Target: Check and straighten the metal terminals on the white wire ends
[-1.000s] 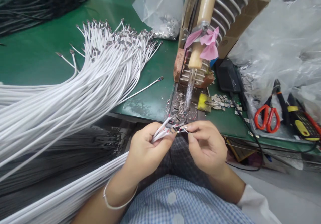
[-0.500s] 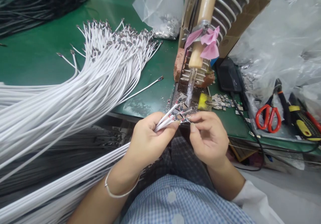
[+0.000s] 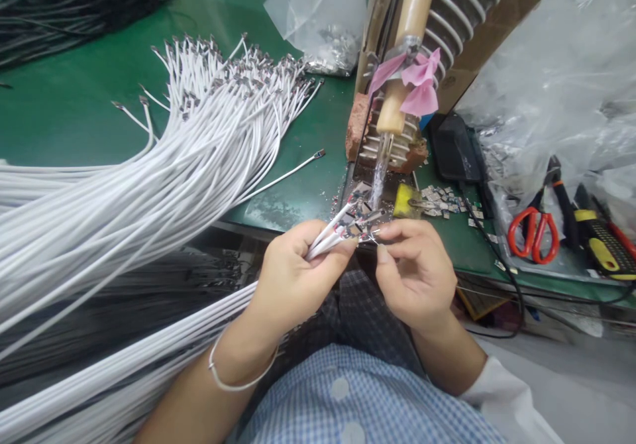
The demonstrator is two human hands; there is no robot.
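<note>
The left hand (image 3: pixel 293 275) is closed tight around a few white wires (image 3: pixel 330 232). The right hand (image 3: pixel 412 272) pinches their metal tips (image 3: pixel 365 226) just below the soldering iron (image 3: pixel 392 109).

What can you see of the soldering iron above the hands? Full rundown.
The soldering iron has a light wooden handle and a shiny metal tip. It hangs fixed, sloping down from the upper right, tip lowest, in a coiled metal holder. Pink tape is knotted round a metal clamp on the handle. The tip ends over a solder-spattered plate at the green bench's edge, just above the cable ends pinched in the left hand. Whether they touch is unclear.
</note>
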